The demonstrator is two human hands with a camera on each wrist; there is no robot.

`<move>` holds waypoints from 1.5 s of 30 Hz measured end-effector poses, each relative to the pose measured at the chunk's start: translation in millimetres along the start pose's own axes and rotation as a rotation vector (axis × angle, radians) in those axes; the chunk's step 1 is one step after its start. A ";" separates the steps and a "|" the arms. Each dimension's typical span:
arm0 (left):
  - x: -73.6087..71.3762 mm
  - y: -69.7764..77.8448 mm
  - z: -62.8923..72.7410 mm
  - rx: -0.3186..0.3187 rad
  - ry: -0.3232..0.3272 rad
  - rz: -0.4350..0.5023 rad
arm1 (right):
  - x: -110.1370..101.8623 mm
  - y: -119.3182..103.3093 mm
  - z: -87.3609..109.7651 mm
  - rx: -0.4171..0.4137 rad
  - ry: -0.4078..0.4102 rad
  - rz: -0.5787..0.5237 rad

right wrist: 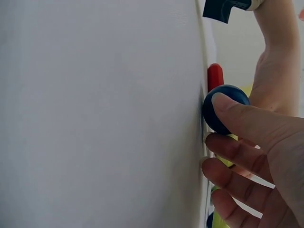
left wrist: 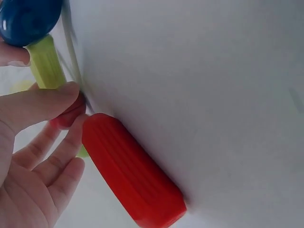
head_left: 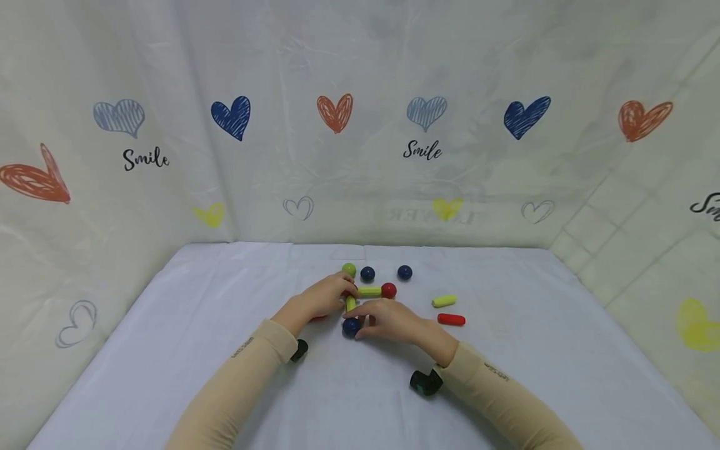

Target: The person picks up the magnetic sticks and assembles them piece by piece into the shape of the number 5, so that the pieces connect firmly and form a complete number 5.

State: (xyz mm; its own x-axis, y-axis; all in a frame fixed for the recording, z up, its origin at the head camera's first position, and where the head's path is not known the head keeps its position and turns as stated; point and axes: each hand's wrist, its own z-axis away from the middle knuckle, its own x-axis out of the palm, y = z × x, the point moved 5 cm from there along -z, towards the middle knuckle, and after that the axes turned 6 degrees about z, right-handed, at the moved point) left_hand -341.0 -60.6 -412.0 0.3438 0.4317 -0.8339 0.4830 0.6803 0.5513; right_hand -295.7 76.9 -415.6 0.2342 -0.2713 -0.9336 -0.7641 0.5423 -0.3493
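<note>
**Both hands on a ball-and-rod cluster, mid-table**

Right hand (head_left: 394, 320) pinches a blue ball (head_left: 351, 327) at the near end of the cluster; right wrist view shows the thumb (right wrist: 237, 118) lying over the ball with the fingers curled beside it, ball resting on the cloth (head_left: 225, 350); a green rod (head_left: 350, 304) runs from that ball away from the person, up to where the left fingertips are.

Left hand (head_left: 320, 299) closes on the junction at the far end of that rod; left wrist view shows the thumb (left wrist: 38, 102) and fingers around a small red piece (left wrist: 71, 111) at the junction, grip is a pinch; a red rod (left wrist: 133, 178) lies on the cloth just beside the left fingers, in the head view mostly hidden under the left hand; whether it touches the fingers, cannot tell.

A second green rod (head_left: 369, 290) runs from the junction to the person's right and ends at a red ball (head_left: 389, 290); touching, by the look of it.

Hands are close together, nearly fingertip to fingertip, one on each end of the near green rod.

Loose parts: green ball (head_left: 349, 269) and two dark blue balls (head_left: 367, 273) (head_left: 404, 272) just beyond the cluster; a loose green rod (head_left: 444, 300) and loose red rod (head_left: 451, 319) lie to the right, apart from the hands and from each other.

Both forearms wear beige sleeves (head_left: 489, 387) with a black wrist unit (head_left: 425, 382) each; backdrop is a sheet printed with hearts (head_left: 231, 116) and "Smile".
</note>
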 end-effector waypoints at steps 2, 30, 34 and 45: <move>-0.1 -2.5 0.6 0.004 -0.003 -0.002 | 0.5 -1.1 -1.3 0.001 -0.002 0.006; -10.2 2.4 69.3 -0.111 0.094 0.213 | -74.0 99.8 112.1 0.259 0.275 -0.021; 2.5 0.9 77.0 -0.164 0.042 0.288 | -73.4 113.4 122.0 0.310 0.250 -0.015; 19.7 12.2 67.8 -0.148 -0.021 0.189 | -64.4 133.0 122.5 0.378 0.154 -0.028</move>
State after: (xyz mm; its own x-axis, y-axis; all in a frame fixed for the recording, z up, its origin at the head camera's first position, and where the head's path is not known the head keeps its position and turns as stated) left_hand -273.8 -84.0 -419.9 0.4341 0.5481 -0.7149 0.2857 0.6689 0.6863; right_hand -338.8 263.9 -411.8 0.1373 -0.3903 -0.9104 -0.4771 0.7794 -0.4061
